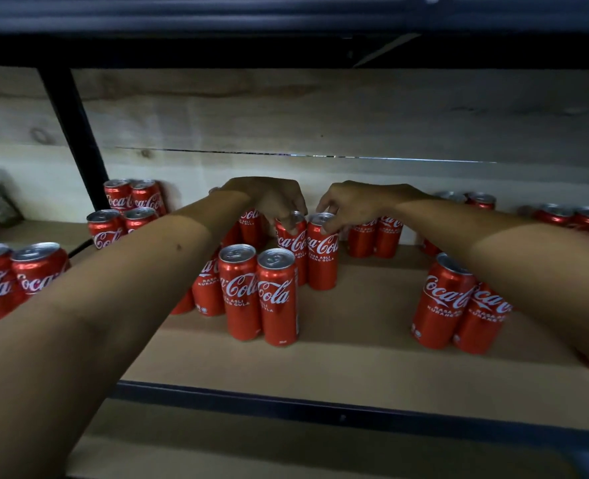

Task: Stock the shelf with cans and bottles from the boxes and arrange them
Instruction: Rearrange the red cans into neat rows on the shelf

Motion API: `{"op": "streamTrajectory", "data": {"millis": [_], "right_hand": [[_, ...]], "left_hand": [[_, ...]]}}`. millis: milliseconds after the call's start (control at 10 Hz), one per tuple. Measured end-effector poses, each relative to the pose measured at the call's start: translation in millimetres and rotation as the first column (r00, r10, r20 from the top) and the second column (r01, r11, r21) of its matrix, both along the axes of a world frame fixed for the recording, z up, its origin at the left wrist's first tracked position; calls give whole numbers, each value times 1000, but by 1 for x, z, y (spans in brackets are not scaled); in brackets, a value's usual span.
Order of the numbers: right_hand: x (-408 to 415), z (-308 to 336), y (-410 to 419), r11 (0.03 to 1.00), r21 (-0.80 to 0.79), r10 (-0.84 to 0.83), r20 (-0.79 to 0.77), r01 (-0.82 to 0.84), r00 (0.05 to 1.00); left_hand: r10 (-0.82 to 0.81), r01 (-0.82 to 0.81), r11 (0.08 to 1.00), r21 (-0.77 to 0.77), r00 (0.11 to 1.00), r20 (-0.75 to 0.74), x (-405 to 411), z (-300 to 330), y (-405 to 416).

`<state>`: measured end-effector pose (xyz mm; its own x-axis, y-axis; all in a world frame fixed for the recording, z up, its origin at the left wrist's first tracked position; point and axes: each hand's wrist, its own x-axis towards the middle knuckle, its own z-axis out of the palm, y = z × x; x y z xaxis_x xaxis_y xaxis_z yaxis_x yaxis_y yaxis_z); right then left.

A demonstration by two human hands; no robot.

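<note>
Both my arms reach deep into the wooden shelf (pixel 355 354). My left hand (pixel 272 198) pinches the top rim of a tall red cola can (pixel 291 242) standing in the middle of the shelf. My right hand (pixel 351 202) pinches the top of the red can (pixel 322 254) right beside it. The two cans stand upright and touch each other. In front of them stands a pair of the same cans (pixel 260 295). More cans behind my hands are partly hidden.
Pairs of red cans stand at the right front (pixel 455 305), at the back right (pixel 569 219), at the back left (pixel 130 205) and at the far left (pixel 17 274). A black upright post (pixel 75 140) stands at left. The shelf's dark front rail (pixel 320 406) runs below.
</note>
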<state>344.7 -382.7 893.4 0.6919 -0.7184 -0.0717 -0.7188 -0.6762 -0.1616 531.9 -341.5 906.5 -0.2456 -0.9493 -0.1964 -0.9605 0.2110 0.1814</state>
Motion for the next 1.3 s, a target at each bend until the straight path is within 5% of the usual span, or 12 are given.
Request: {"op": "streamTrajectory", "data": {"millis": [200,300,400,500,600,700,800,1000,1200,1300], "right_hand": [[0,6,17,992,-64,-107,-34,105,994],[2,16,41,968,-194,-145,78,158,986],[8,13,74,928,-288,-128,349,236,928],[15,-23,112,944,-182,-70,703,275,707],[23,-85,149,970,120,-195,904,213,380],[27,-140,169,935,344,-347,850,80,398],[28,-162,166,911,407,-381,776,62,503],[32,-174,164,910,372,-406,718,182,566],[29,-171,166,906,402,-406,742,131,533],[27,-171,168,898,431,-410,751,86,517]], "left_hand": [[-20,19,1000,-11,998,-61,3,-2,8],[-33,6,992,-122,976,-214,15,7,31],[-63,-93,945,-313,889,-454,36,11,66],[-96,-371,817,-441,666,-740,55,-15,107],[-136,-627,637,-449,481,-866,58,-69,147],[-69,-752,580,-314,338,-939,44,-126,173],[30,-757,634,-157,227,-973,34,-162,180],[179,-611,792,14,210,-961,25,-186,182],[219,-628,773,-88,394,-893,30,-196,178],[223,-641,760,-106,411,-884,29,-198,177]]}}
